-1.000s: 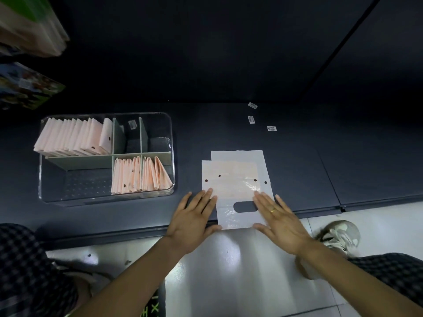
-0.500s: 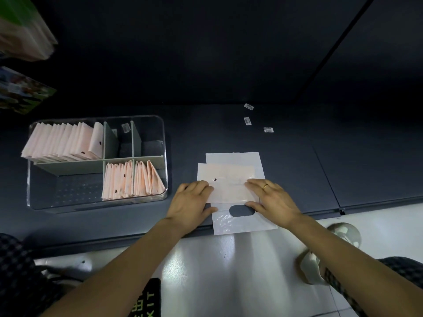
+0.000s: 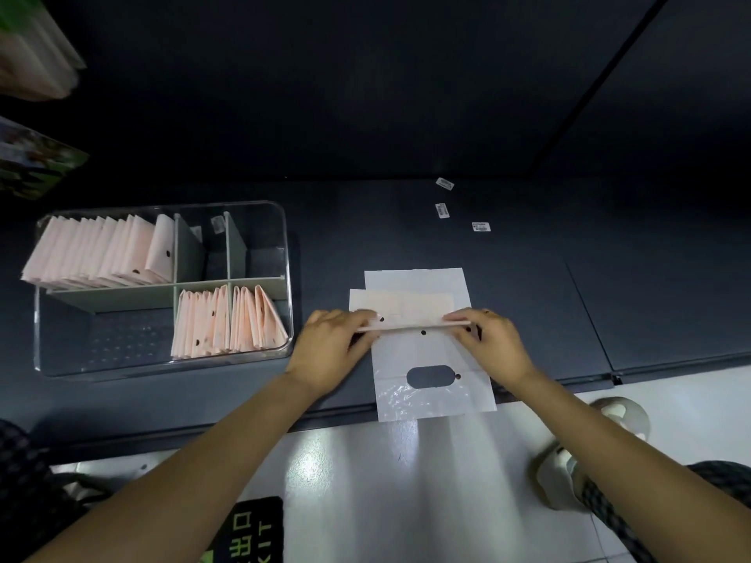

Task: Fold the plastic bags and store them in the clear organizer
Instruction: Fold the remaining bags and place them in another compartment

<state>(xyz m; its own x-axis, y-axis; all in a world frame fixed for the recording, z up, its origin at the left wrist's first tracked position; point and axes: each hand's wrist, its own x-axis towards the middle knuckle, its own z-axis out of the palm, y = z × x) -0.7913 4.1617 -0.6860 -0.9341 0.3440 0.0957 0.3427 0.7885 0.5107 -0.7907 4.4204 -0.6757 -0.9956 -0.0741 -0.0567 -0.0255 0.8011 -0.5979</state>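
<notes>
While the plastic bag (image 3: 430, 351) lies flat at the table's (image 3: 528, 302) near edge, left hand (image 3: 331, 351) and right hand (image 3: 493, 345) each pinch its pink folded strip; clear organizer (image 3: 284, 253) sits well left.

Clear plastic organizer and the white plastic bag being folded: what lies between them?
In the head view, only the left hand on the dark shelf surface; beyond the hand, the stretch is bare.
</notes>
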